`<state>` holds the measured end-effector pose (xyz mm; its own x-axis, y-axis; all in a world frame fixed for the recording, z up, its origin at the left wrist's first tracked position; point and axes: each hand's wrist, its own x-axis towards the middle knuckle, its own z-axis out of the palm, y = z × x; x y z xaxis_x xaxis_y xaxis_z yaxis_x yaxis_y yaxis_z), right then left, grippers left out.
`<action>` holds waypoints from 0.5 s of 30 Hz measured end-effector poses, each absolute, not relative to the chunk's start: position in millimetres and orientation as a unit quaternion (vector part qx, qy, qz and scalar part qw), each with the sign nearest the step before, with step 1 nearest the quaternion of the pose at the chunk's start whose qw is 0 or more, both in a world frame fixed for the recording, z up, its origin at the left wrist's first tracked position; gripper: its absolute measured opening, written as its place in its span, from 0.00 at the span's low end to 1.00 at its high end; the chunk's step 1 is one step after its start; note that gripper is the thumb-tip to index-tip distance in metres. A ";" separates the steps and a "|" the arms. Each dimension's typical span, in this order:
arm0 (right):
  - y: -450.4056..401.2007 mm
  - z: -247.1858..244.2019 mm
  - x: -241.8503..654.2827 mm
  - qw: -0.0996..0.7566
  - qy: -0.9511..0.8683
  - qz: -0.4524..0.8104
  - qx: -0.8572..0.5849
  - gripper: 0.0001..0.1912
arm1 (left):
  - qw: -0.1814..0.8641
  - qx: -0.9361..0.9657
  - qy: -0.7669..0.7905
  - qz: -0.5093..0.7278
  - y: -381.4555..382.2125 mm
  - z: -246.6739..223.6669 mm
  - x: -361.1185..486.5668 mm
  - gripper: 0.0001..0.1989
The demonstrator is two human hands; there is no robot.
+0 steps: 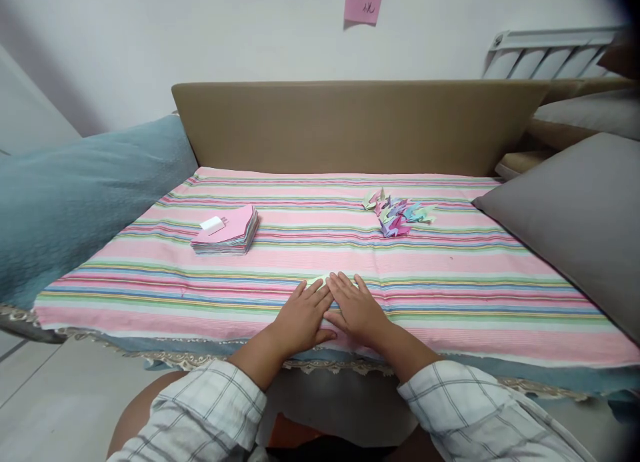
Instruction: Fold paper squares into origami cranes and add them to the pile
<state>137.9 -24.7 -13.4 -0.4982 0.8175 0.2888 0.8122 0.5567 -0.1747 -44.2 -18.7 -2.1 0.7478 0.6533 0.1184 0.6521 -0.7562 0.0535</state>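
Observation:
My left hand (304, 315) lies palm down near the front edge of the striped cloth, its fingers stretched out. Beside it my right hand (357, 310) is also palm down with fingers extended, and the two hands touch at the fingertips. Under the fingers lies a pale green piece of paper (319, 279). Only a thin strip of it shows beyond the fingertips; the rest is hidden. Neither hand is closed around anything.
To the left, a stack of coloured paper (240, 225) bears a white plug adapter (213, 225). Folded paper cranes (397, 217) are heaped at the back right. A grey cushion (575, 209) and a blue-covered armrest (90, 189) flank the striped cloth (310, 242).

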 end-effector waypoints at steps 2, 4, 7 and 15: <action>-25.4 -18.5 135.3 0.155 -0.863 0.012 -0.480 0.38 | 0.018 0.935 0.348 0.064 -17.5 -0.5 -44.3 0.42; -24.7 -21.1 135.1 0.145 -0.862 0.016 -0.485 0.39 | 0.027 0.935 0.347 0.064 -16.1 0.1 -44.9 0.42; -24.0 -22.6 137.8 0.135 -0.859 0.015 -0.493 0.40 | 0.033 0.935 0.347 0.058 -14.6 -0.6 -46.3 0.42; -29.2 -26.9 148.8 0.117 -0.847 0.004 -0.518 0.39 | 0.027 0.934 0.350 0.065 -14.9 -3.5 -47.4 0.41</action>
<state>148.8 -29.2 -26.9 -0.4349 0.8792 0.1947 0.8775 0.4623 -0.1275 -47.4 -14.9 -3.5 0.7470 0.6569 0.1019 0.6499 -0.7539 0.0962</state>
